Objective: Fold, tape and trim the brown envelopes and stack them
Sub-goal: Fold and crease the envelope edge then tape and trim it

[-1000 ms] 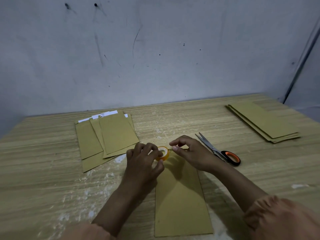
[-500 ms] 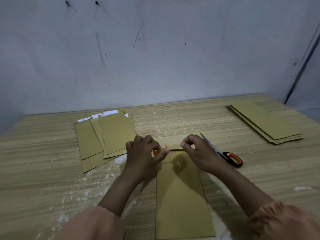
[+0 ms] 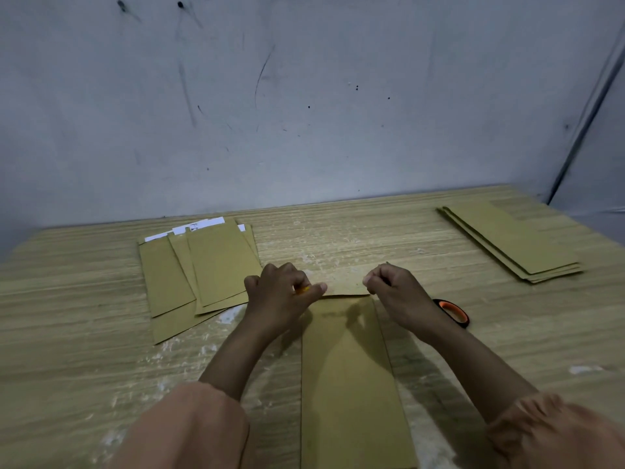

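Brown envelope (image 3: 348, 377): long, flat on table (image 3: 372, 238); left hand (image 3: 280, 292) grips orange tape roll (image 3: 302, 290), right hand (image 3: 395, 289) pinches at envelope's top edge

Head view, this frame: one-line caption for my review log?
Left hand holds the tape roll, right hand pinches tape over the brown envelope.

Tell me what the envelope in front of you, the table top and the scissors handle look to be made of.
Envelope: matte brown kraft-type paper, thin, lying flat with crisp straight edges.
Table top: pale wood-grain surface, likely laminate or veneer; long parallel streaks, with whitish scuffed patches where the finish looks worn.
Scissors handle: seemingly plastic, a smooth black loop with orange lining; the blades are hidden behind the right hand.
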A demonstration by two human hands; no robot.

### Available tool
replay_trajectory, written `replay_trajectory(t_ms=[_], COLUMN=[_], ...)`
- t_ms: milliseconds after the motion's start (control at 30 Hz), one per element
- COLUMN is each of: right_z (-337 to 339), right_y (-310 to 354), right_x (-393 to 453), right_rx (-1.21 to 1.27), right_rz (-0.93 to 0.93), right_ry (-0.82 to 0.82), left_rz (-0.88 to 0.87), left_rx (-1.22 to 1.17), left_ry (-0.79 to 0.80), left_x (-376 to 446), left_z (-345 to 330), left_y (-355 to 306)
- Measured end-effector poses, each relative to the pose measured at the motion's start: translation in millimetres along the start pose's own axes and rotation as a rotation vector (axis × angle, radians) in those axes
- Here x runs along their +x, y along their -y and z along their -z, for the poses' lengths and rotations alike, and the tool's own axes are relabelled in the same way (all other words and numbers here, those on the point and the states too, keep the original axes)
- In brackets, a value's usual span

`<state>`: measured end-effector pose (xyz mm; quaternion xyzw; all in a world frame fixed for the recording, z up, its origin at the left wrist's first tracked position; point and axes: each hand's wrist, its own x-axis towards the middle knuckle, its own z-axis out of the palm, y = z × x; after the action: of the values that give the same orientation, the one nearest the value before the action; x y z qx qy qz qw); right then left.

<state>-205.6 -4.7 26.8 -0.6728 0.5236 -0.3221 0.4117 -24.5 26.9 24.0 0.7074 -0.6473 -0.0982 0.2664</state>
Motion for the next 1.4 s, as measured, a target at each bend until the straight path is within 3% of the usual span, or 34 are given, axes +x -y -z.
replay_trajectory(t_ms=[300,533,767,1033,1267,1400], right_z=[5.4,4.1,15.1,16.1,12.9,9.0], right_y=[0.1,-2.5,-6.6,-13.4,-16.1,-21.1], right_x=[4.6,6.4,14.8,19.2,23.0,24.9], right_rx=[0.078,0.118,0.117,0.052,0.04,-0.009], right_rz=[-0.116,-0.144,-0.127,-0.165,-0.206,-0.221], right_ry=[0.04,0.146,0.069,0.034,0.018,0.012], left_rz=[0.078,0.048,0.104,0.094,0.145,0.171], left_rx=[-0.11,0.002,0.078,-0.041,0.263,0.309], left_ry=[0.07,0.049,0.056,0.106,0.082,0.117], left_x=[4.0,12.5,18.9,21.1,27.1,29.7], left_z=[0.6,1.4,1.4,-2.5,-0.1,-2.0], left_y=[2.4,-0.4,3.4,7.8,9.2,11.6])
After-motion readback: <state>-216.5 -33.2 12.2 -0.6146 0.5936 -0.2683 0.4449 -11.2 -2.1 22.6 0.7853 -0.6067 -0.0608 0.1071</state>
